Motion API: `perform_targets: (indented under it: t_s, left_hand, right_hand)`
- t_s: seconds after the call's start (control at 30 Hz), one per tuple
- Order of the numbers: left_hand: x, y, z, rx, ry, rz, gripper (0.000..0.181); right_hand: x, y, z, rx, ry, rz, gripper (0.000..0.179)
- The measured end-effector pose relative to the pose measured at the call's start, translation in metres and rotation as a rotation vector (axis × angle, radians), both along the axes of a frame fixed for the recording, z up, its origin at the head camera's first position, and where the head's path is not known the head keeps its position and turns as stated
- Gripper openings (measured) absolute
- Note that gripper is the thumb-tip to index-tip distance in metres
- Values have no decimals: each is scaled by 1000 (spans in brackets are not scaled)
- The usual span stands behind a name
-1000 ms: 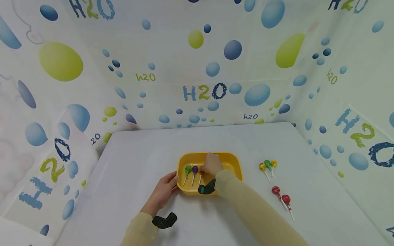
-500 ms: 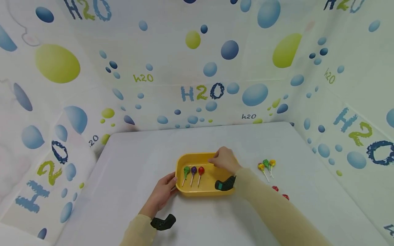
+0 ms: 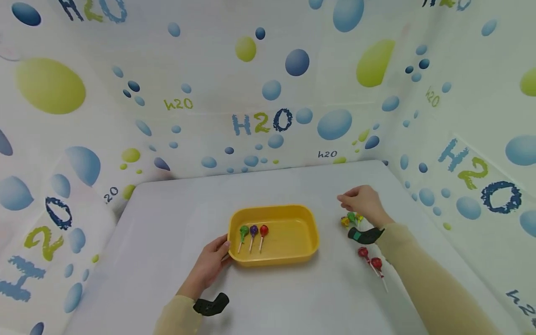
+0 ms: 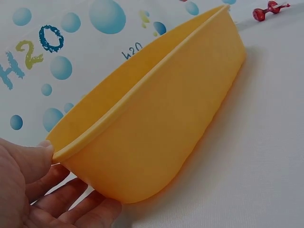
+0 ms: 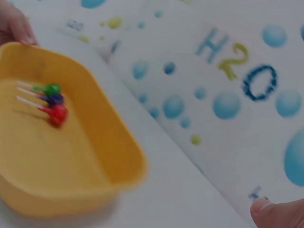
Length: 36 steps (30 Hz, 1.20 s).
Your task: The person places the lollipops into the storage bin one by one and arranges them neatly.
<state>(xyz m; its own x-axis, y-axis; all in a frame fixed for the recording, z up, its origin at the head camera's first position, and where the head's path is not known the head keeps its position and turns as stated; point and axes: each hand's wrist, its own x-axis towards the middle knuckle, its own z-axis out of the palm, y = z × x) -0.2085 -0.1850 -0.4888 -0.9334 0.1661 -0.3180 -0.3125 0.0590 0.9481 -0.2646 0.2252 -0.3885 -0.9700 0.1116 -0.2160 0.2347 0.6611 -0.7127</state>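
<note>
My left hand (image 3: 208,265) holds the left end of a yellow plastic tray (image 3: 289,260). In the left wrist view the thumb lies on the tray's rim (image 4: 109,116) and the fingers are under it against the outer wall. Inside the tray, a green lollipop (image 3: 244,230), a purple lollipop (image 3: 253,230) and a red lollipop (image 3: 264,230) lie side by side at the left. My right hand (image 3: 363,202) is above the table right of the tray, with nothing seen in it. It partly hides a small group of yellow and green lollipops (image 3: 345,221).
Two red lollipops (image 3: 377,263) lie on the white table (image 3: 301,298), nearer to me than the yellow and green group. Bubble-printed cloth (image 3: 201,56) hangs around the back and sides. A dark band (image 3: 366,235) is on each wrist.
My right hand has left the tray and moved right, over the yellow and green lollipops. The red lollipop in the tray has come into sight. My left hand keeps hold of the tray.
</note>
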Motion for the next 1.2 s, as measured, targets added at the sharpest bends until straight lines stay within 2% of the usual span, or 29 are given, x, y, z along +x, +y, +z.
perform_targets:
  t_s: [0.13, 0.27, 0.5, 0.63, 1.0, 1.2]
  left_hand:
    - [-1, -1, 0, 1, -5, -7, 48]
    - [-3, -2, -1, 2, -14, -3, 48]
    - [-5, -4, -2, -13, -31, 10, 48]
    - [-6, -4, -1, -16, -28, 6, 48]
    - [-8, -3, 2, -15, -34, 7, 47]
    - [-9, -2, 2, -19, -50, 15, 47]
  right_hand:
    - [-1, 36, -3, 10, 24, -36, 45]
    - [0, 56, -10, 32, 5, -69, 47]
    - [-1, 67, -45, 77, -79, -96, 46]
    - [-3, 70, -60, 97, -95, -106, 43]
    - [-12, 65, -67, 203, -96, -109, 44]
    - [-17, 65, -70, 216, -71, -117, 42]
